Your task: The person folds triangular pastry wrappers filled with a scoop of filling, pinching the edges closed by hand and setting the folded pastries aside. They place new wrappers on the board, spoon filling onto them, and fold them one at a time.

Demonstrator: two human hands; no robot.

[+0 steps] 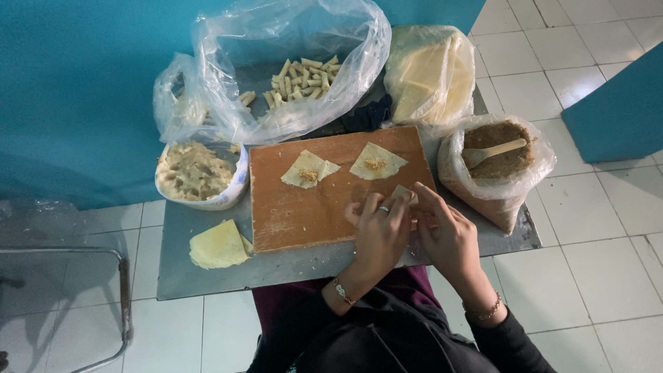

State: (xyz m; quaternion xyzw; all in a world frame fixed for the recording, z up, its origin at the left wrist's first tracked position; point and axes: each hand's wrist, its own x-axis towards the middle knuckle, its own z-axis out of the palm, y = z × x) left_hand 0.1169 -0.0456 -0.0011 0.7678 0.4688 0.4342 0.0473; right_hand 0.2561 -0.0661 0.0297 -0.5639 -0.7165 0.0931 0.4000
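Observation:
Both hands work on a small pastry wrapper (403, 194) at the right edge of a brown wooden board (297, 207). My left hand (378, 231), with a ring, and my right hand (445, 231) pinch and fold the wrapper between their fingers. Two more wrappers lie flat on the board, each with a dab of brown filling: one (309, 170) in the middle and one (376, 163) to its right.
A bag of brown filling (494, 162) with a wooden spoon (492, 152) stands at the right. A bowl of pale paste (197, 173) sits left of the board. Behind are a clear bag of finished rolls (300, 79), a wrapped stack of sheets (428, 72), and loose wrappers (217, 245) on the grey table (179, 276).

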